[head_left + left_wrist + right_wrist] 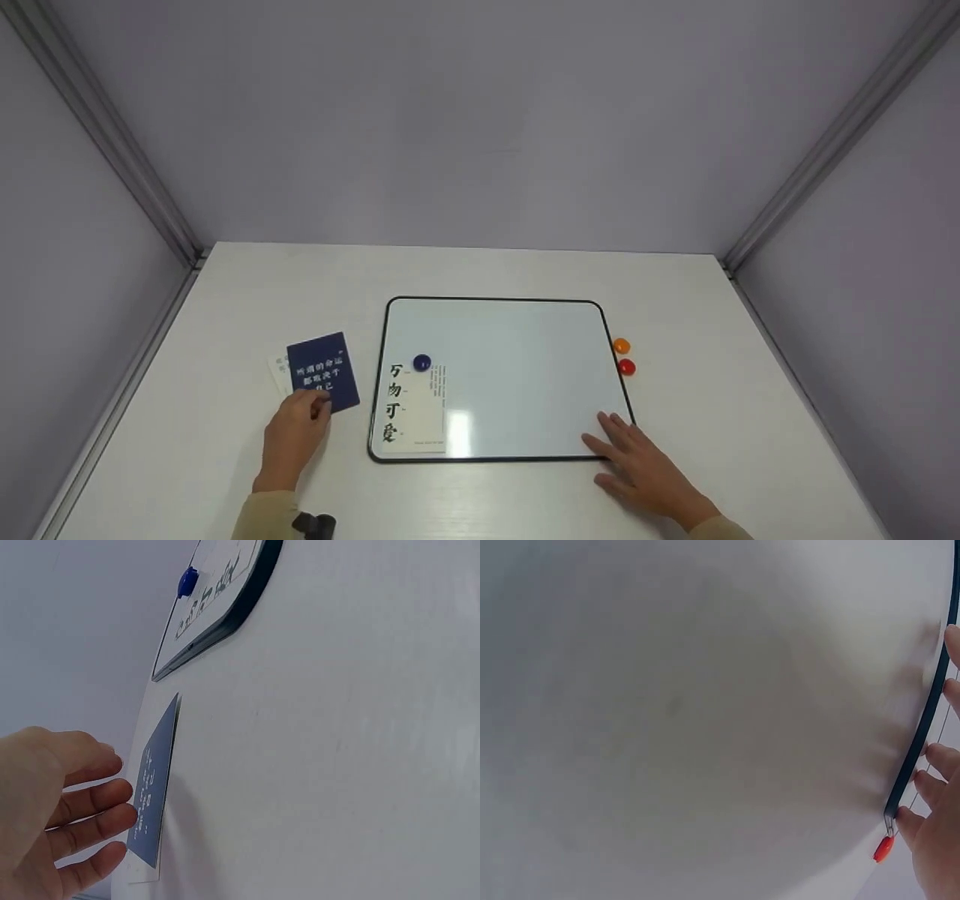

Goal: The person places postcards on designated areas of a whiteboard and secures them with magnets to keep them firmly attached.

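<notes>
In the head view my left hand is at the near edge of a dark blue card with white Chinese characters. The left wrist view shows this hand's fingers loosely bent over the blue card, with no grip on it visible. A pale card lies partly under the blue one. My right hand rests with spread fingers at the near right corner of a black-rimmed whiteboard. On the board's left side lies a cream card with black characters, a dark blue round magnet at its top.
An orange magnet and a red magnet sit against the board's right edge. The white table is bounded by grey walls at the back and both sides. Light glares off the lower part of the board.
</notes>
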